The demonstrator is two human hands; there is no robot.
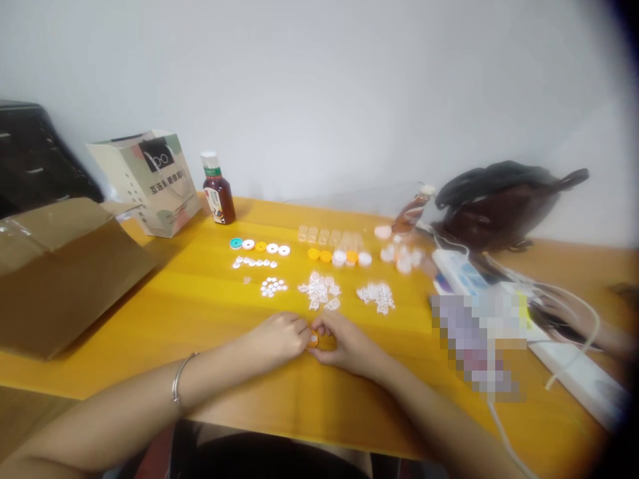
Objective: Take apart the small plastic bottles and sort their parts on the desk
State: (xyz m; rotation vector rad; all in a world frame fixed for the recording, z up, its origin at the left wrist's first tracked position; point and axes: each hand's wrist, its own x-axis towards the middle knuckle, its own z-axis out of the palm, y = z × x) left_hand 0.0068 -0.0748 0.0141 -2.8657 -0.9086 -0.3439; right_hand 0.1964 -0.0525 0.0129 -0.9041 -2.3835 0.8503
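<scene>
My left hand (285, 336) and my right hand (344, 344) meet near the front of the table. Between their fingertips is a small round orange cap (313, 339) with a pale centre, partly covered by the fingers. Both hands are closed on it. Just beyond them lie loose piles of small white discs (273, 287), white openwork pieces (319, 291) and more white openwork pieces (377, 296). Farther back are a row of coloured ring-like discs (260, 246), a row of small white pieces (254, 263), a row of orange and white caps (339, 257) and clear little cups (329, 237).
A cardboard box (70, 279) and a paper bag (164, 193) stand left, beside a dark bottle (218, 193). Toward the right are a pile of pale caps (403, 256), a tilted bottle (412, 211), a dark bag (504, 206), power strips (574, 379) with cables, and another person's hand (574, 313).
</scene>
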